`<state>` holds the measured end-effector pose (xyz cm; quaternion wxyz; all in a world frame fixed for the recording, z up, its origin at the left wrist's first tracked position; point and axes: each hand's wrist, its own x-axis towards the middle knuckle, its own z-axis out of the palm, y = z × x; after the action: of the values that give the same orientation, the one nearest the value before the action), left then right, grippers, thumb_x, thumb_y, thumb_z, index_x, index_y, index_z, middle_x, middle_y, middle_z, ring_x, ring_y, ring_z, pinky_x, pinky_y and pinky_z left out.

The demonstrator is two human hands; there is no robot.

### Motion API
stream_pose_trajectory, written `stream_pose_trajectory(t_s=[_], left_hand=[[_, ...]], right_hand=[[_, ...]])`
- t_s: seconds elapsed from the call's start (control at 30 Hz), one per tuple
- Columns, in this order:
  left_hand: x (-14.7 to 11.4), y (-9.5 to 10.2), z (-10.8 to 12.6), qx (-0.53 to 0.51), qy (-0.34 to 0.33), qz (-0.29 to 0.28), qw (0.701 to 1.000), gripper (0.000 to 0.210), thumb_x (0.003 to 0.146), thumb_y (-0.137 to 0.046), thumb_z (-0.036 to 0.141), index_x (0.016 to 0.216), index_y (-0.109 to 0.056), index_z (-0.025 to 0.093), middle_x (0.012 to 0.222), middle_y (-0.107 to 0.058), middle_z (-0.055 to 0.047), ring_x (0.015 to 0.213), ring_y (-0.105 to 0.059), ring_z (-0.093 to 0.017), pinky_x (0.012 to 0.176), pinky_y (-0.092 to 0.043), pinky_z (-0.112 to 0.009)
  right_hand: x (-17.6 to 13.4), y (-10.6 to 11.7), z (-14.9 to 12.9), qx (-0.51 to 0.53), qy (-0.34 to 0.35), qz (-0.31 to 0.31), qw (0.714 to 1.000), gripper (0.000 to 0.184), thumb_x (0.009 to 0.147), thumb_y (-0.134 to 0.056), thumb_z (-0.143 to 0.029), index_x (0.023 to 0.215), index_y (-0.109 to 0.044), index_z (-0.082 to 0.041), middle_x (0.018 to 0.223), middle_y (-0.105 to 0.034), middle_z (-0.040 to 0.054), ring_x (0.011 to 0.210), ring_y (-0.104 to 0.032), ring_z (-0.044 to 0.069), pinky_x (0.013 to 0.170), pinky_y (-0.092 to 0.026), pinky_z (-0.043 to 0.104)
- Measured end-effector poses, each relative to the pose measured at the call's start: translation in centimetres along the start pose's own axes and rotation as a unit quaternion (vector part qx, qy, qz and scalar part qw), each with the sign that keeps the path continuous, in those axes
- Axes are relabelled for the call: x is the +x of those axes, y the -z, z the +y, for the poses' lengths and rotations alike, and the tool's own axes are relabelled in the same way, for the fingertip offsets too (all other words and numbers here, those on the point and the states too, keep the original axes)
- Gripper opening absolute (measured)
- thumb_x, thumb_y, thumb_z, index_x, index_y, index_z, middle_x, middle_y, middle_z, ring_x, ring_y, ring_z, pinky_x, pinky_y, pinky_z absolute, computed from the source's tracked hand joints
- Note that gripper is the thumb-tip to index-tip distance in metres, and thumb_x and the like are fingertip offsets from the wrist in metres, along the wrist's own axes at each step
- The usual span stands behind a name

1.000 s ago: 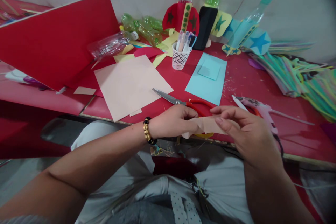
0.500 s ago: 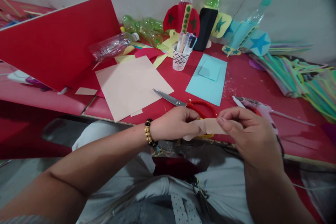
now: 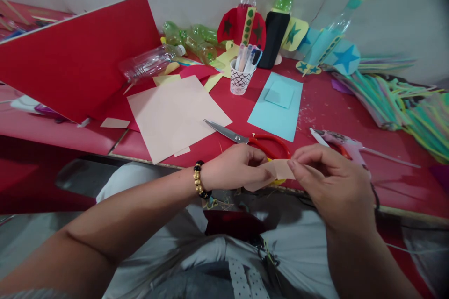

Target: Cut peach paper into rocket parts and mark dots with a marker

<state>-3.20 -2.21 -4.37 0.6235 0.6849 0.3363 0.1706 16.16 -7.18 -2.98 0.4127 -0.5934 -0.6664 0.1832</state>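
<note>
A small pale pink strip of paper (image 3: 283, 169) is stretched between my two hands, just above the table's front edge. My left hand (image 3: 242, 167) pinches its left end, with a beaded bracelet on the wrist. My right hand (image 3: 328, 173) grips the other end between thumb and fingers. Right behind the hands lie scissors (image 3: 238, 138) with red handles, blades pointing left. A large pale pink sheet (image 3: 178, 114) lies on the table to the left. To the right of my right hand rests a pink glue gun (image 3: 342, 142); my hand partly covers it.
Light blue paper (image 3: 275, 121) and a patterned cup of pens (image 3: 240, 79) are mid-table. Decorated bottle rockets (image 3: 247, 28) stand along the wall. Clear and green bottles (image 3: 150, 62) lie behind the sheet. A red board (image 3: 84, 56) leans at left; colourful strips (image 3: 396, 112) are piled at right.
My hands have barely moved. The paper strip bends slightly more between them, and my right fingers have shifted a little to the left.
</note>
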Motion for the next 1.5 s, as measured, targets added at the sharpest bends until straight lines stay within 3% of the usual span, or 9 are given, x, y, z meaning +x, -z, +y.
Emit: stream_pose_trajectory(t_s=[0.13, 0.27, 0.37, 0.5, 0.63, 0.87, 1.1, 1.37, 1.5], left_hand=[[-0.2, -0.1, 0.4, -0.013, 0.01, 0.011, 1.0, 0.032, 0.083, -0.056, 0.042, 0.068, -0.06, 0.014, 0.059, -0.051, 0.002, 0.052, -0.044, -0.007, 0.045, -0.033, -0.019], [-0.4, 0.2, 0.8, -0.126, 0.032, 0.039, 0.991, 0.046, 0.091, -0.042, 0.049, 0.071, -0.064, 0.014, 0.063, -0.058, -0.001, 0.056, -0.051, -0.009, 0.049, -0.038, -0.019], [-0.2, 0.3, 0.6, -0.222, 0.04, 0.039, 0.973, 0.035, 0.09, -0.047, 0.038, 0.074, -0.065, 0.014, 0.068, -0.063, -0.002, 0.059, -0.057, -0.01, 0.051, -0.042, -0.019], [0.3, 0.1, 0.0, -0.316, 0.05, -0.013, 0.947, 0.012, 0.083, -0.058, 0.026, 0.084, -0.062, 0.015, 0.07, -0.066, -0.003, 0.059, -0.064, -0.013, 0.055, -0.048, -0.022], [0.6, -0.2, -0.3, -0.319, 0.049, -0.045, 0.945, 0.019, 0.08, -0.063, 0.021, 0.097, -0.065, 0.013, 0.077, -0.07, -0.006, 0.062, -0.065, -0.014, 0.059, -0.051, -0.023], [0.6, -0.2, -0.7, -0.264, 0.023, -0.033, 0.964, 0.019, 0.083, -0.065, 0.022, 0.097, -0.072, 0.012, 0.089, -0.072, -0.006, 0.071, -0.063, -0.01, 0.066, -0.048, -0.019], [0.7, -0.1, -1.7, -0.309, 0.023, -0.075, 0.948, 0.029, 0.084, -0.066, 0.026, 0.111, -0.068, 0.016, 0.097, -0.072, -0.008, 0.077, -0.066, -0.012, 0.073, -0.051, -0.024], [0.7, -1.2, -1.6, -0.361, 0.013, -0.026, 0.932, 0.032, 0.075, -0.075, 0.026, 0.106, -0.071, 0.018, 0.095, -0.072, -0.005, 0.08, -0.067, -0.013, 0.072, -0.053, -0.023], [0.5, -1.6, -1.3, -0.373, -0.009, -0.028, 0.927, 0.028, 0.078, -0.072, 0.021, 0.106, -0.071, 0.017, 0.098, -0.072, -0.006, 0.082, -0.067, -0.013, 0.073, -0.053, -0.023]], right_hand=[[-0.3, 0.0, -0.2, -0.043, 0.044, 0.002, 0.998, 0.011, 0.08, -0.065, -0.019, 0.073, -0.059, -0.025, 0.08, -0.063, 0.0008, 0.073, -0.059, 0.018, 0.067, -0.048, 0.033], [-0.4, -0.1, -0.5, 0.004, 0.024, 0.023, 0.999, 0.012, 0.08, -0.065, -0.019, 0.072, -0.058, -0.025, 0.081, -0.062, 0.0015, 0.072, -0.058, 0.019, 0.063, -0.047, 0.033], [-0.2, -0.2, -0.8, 0.06, -0.009, 0.047, 0.997, 0.013, 0.078, -0.067, -0.021, 0.069, -0.058, -0.024, 0.08, -0.062, 0.0021, 0.071, -0.058, 0.019, 0.062, -0.047, 0.032], [-0.1, -0.2, -1.2, 0.073, -0.029, 0.062, 0.995, 0.014, 0.077, -0.068, -0.024, 0.067, -0.059, -0.024, 0.078, -0.063, 0.0026, 0.071, -0.058, 0.02, 0.061, -0.046, 0.033], [0.0, -0.3, -1.2, 0.094, -0.035, 0.057, 0.993, 0.013, 0.076, -0.069, -0.022, 0.067, -0.059, -0.024, 0.077, -0.062, 0.0019, 0.068, -0.058, 0.018, 0.06, -0.046, 0.032], [-0.1, -0.2, -0.9, 0.088, -0.004, 0.039, 0.995, 0.012, 0.078, -0.067, -0.019, 0.069, -0.059, -0.024, 0.078, -0.062, 0.0004, 0.069, -0.058, 0.017, 0.062, -0.046, 0.031], [-0.3, -0.1, -0.4, 0.036, 0.015, 0.036, 0.999, 0.014, 0.08, -0.065, -0.016, 0.071, -0.057, -0.023, 0.08, -0.062, -0.0003, 0.071, -0.058, 0.016, 0.064, -0.046, 0.031], [-0.2, -0.3, -0.2, 0.039, 0.053, 0.04, 0.997, 0.012, 0.079, -0.068, -0.018, 0.073, -0.058, -0.022, 0.079, -0.062, -0.0011, 0.069, -0.058, 0.013, 0.06, -0.046, 0.025], [-0.2, -0.4, 0.0, 0.026, 0.055, 0.058, 0.996, 0.013, 0.079, -0.068, -0.016, 0.073, -0.058, -0.022, 0.08, -0.063, -0.0007, 0.07, -0.059, 0.013, 0.061, -0.047, 0.026]])
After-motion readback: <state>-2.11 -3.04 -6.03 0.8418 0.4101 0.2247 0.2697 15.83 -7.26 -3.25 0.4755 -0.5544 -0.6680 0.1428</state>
